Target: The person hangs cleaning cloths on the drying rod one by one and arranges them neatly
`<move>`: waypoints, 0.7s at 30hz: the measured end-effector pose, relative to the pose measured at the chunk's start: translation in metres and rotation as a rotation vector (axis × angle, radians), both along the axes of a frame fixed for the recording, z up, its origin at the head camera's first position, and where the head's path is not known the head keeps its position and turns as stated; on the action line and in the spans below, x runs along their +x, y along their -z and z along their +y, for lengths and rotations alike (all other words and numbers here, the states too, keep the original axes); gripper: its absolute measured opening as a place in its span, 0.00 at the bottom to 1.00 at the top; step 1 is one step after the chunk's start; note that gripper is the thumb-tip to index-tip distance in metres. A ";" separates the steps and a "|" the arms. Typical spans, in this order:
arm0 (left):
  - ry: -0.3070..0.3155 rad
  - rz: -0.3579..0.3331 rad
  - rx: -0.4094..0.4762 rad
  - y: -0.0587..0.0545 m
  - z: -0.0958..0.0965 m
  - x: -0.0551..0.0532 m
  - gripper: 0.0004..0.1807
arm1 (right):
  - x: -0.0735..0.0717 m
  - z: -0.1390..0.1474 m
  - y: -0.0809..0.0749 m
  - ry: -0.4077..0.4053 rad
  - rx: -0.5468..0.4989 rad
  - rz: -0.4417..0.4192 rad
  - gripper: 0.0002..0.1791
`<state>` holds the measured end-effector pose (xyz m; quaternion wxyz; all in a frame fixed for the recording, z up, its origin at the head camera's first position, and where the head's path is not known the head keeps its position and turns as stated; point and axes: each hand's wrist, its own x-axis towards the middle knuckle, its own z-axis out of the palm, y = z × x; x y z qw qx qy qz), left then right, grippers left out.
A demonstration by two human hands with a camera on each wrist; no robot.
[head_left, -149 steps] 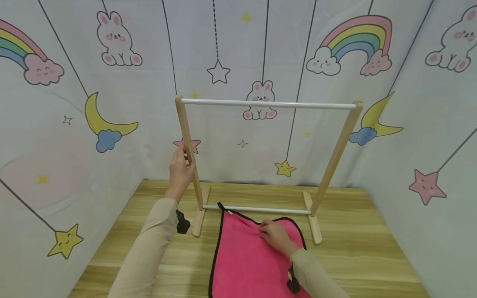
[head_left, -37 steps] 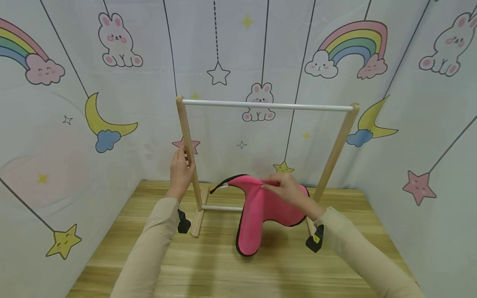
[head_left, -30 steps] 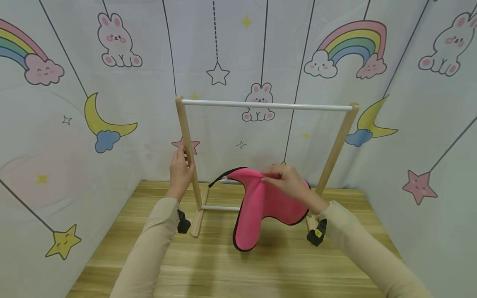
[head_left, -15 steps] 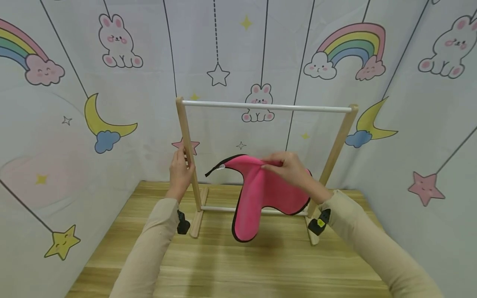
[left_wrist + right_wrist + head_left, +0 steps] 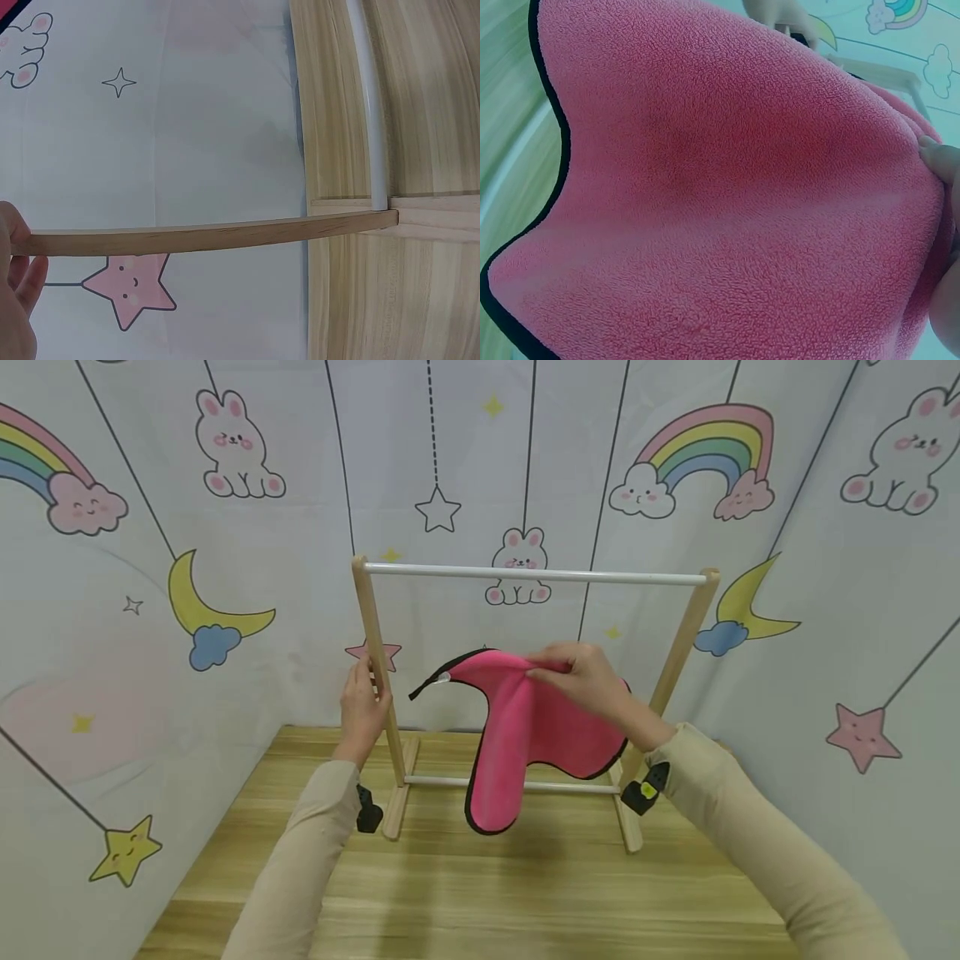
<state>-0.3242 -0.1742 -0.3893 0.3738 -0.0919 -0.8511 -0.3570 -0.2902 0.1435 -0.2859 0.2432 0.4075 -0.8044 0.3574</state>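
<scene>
A pink towel (image 5: 502, 752) with black edging hangs in folds from my right hand (image 5: 581, 681), which pinches it between thumb and fingers. The black loop at one corner sticks out to the left, beside a small white tag. In the right wrist view the fluffy towel (image 5: 705, 187) fills most of the picture. My left hand (image 5: 363, 706) grips the left post (image 5: 378, 652) of a wooden rack; in the left wrist view its fingers (image 5: 30, 285) curl round that post. The towel hangs above the table, below the rack's white top bar (image 5: 540, 574).
The rack's lower white bar (image 5: 435, 781) runs behind the towel, and its wooden feet (image 5: 630, 827) rest on the wood-grain table (image 5: 450, 902). A white cloth backdrop (image 5: 285, 527) with printed rabbits, stars and rainbows encloses the back and sides.
The towel lay spread on the table at first; my right hand has pinched it, lifted it off and kept raising it. My left hand has stayed on the post.
</scene>
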 end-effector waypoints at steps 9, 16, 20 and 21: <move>-0.003 -0.009 0.003 0.000 0.000 -0.001 0.26 | -0.006 -0.003 -0.016 0.014 -0.025 0.046 0.11; -0.001 -0.010 0.017 0.000 0.001 -0.001 0.27 | -0.009 -0.004 -0.031 0.046 -0.055 0.110 0.10; -0.004 -0.004 0.012 0.000 0.000 -0.001 0.28 | -0.011 -0.006 -0.041 0.039 -0.083 0.140 0.11; -0.005 -0.003 0.012 0.000 0.000 -0.001 0.28 | -0.011 -0.007 -0.043 0.040 -0.091 0.149 0.11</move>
